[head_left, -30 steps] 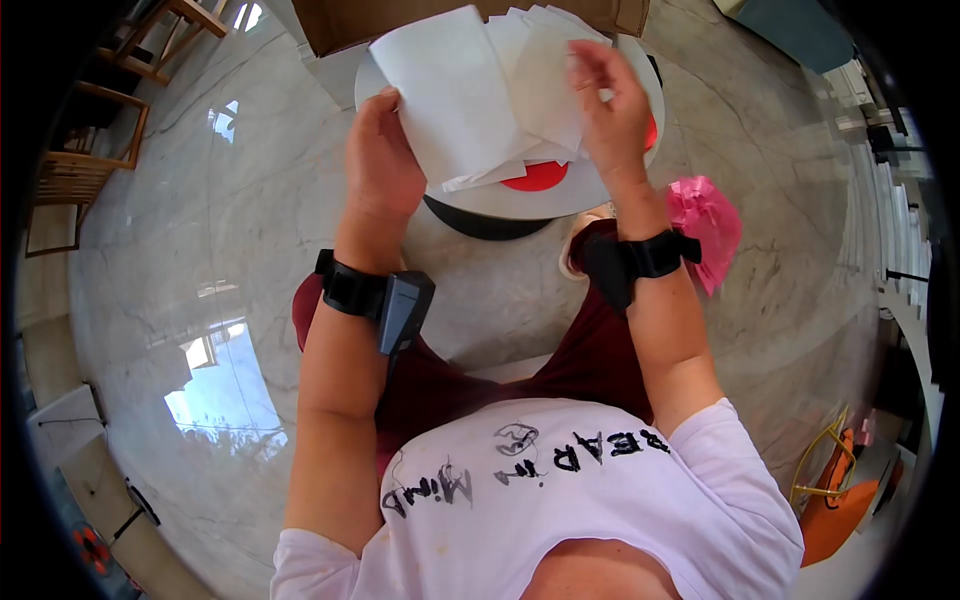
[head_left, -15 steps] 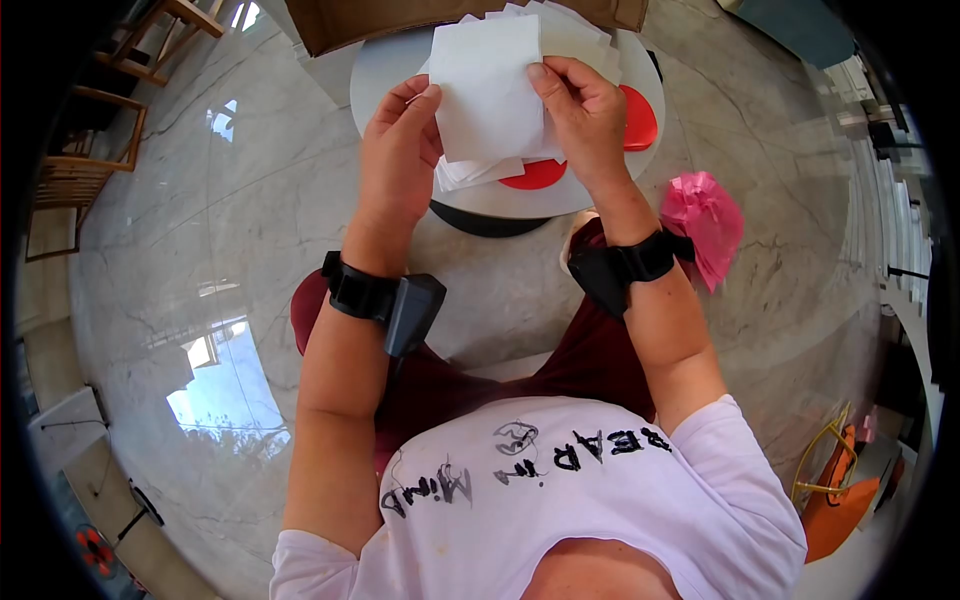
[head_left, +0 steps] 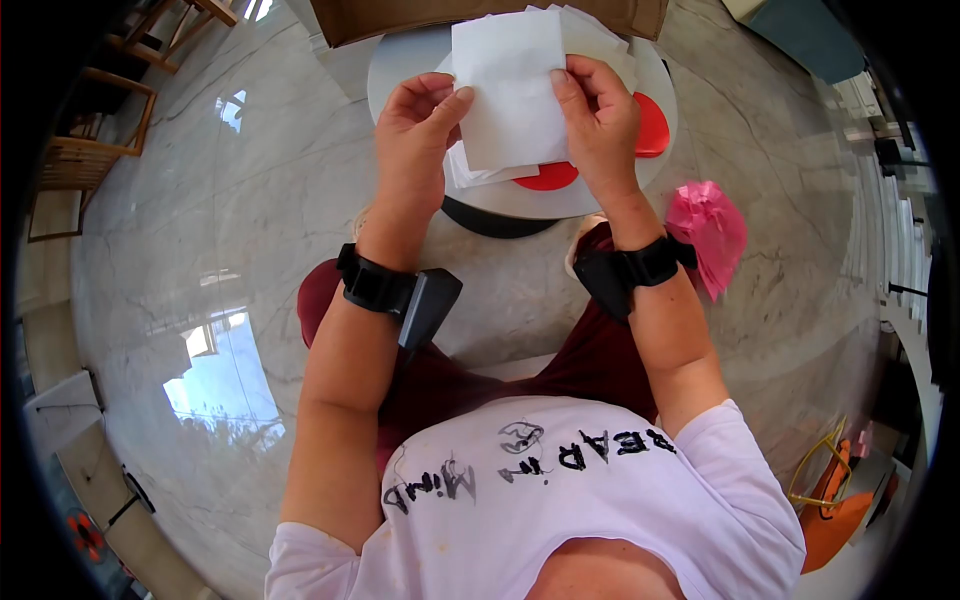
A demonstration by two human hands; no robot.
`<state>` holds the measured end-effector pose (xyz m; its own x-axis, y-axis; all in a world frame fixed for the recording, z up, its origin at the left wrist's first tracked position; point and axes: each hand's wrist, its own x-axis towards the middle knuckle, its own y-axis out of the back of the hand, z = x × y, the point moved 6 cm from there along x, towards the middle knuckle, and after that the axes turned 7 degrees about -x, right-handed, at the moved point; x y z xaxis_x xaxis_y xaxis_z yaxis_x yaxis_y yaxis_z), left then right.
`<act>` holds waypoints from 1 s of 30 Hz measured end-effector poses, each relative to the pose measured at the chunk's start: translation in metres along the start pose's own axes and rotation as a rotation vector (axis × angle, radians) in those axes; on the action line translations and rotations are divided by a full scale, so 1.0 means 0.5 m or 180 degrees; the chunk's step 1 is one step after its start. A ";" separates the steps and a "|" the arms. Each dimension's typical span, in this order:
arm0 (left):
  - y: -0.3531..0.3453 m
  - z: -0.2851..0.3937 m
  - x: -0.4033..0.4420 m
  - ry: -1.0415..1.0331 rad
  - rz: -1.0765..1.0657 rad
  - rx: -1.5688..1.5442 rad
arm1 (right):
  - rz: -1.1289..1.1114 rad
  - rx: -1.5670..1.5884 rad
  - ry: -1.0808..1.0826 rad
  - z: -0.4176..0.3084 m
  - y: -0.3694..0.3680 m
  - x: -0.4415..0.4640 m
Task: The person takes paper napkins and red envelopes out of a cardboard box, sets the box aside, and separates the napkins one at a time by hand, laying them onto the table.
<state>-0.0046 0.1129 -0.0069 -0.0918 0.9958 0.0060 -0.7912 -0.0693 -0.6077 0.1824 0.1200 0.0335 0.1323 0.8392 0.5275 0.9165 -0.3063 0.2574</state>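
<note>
A white rectangular paper (head_left: 510, 95) is held up between both hands over a round white table (head_left: 400, 65). My left hand (head_left: 418, 130) pinches its left edge, thumb on the near face. On the right edge, my right hand (head_left: 600, 120) grips it between thumb and fingers. More white sheets (head_left: 590, 35) lie loosely stacked behind and below it. Two red round pieces show on the table, one (head_left: 651, 125) at the right and one (head_left: 548, 177) partly under the papers.
An open cardboard box (head_left: 400, 15) stands beyond the table. A pink plastic bag (head_left: 708, 235) lies on the floor at the right. Wooden chairs (head_left: 90, 165) are at the far left, an orange bag (head_left: 838, 520) at the lower right.
My right hand came from the loose sheets to the paper's right edge. The paper, first tilted in my left hand, is now upright between both hands and has shifted right.
</note>
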 end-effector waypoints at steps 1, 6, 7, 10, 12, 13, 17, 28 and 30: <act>0.000 0.001 -0.002 0.0030 0.0060 -0.0018 | 0.0015 0.0007 0.0032 0.000 0.000 0.000; -0.003 0.004 -0.002 0.0100 0.0108 -0.0094 | 0.0014 -0.0090 0.0071 0.002 -0.002 -0.001; -0.002 0.005 -0.002 0.0069 0.0102 -0.0064 | 0.0012 -0.0131 0.0068 0.002 -0.002 0.000; 0.000 0.007 -0.002 -0.0017 0.0076 0.0013 | -0.0007 -0.0243 0.0076 -0.011 -0.001 -0.003; 0.001 0.008 -0.001 -0.0073 0.0054 0.0051 | -0.0002 -0.0328 0.0133 -0.019 0.000 -0.005; 0.000 0.009 -0.001 -0.0089 0.0043 0.0029 | 0.0000 -0.0370 0.0161 -0.022 -0.001 -0.005; -0.006 0.011 -0.001 -0.0163 -0.0162 0.0006 | 0.0035 -0.0365 0.0146 -0.022 0.000 -0.003; -0.025 0.005 -0.014 0.0088 -0.0136 0.0157 | 0.0051 -0.0184 0.0011 -0.005 -0.002 -0.003; -0.019 0.001 -0.011 0.0231 -0.0114 0.0079 | -0.0036 -0.0221 -0.0005 -0.010 -0.003 -0.003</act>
<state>0.0029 0.1078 -0.0008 -0.0199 0.9993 -0.0308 -0.8079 -0.0342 -0.5883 0.1792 0.1171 0.0364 0.1225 0.8435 0.5230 0.8896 -0.3270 0.3189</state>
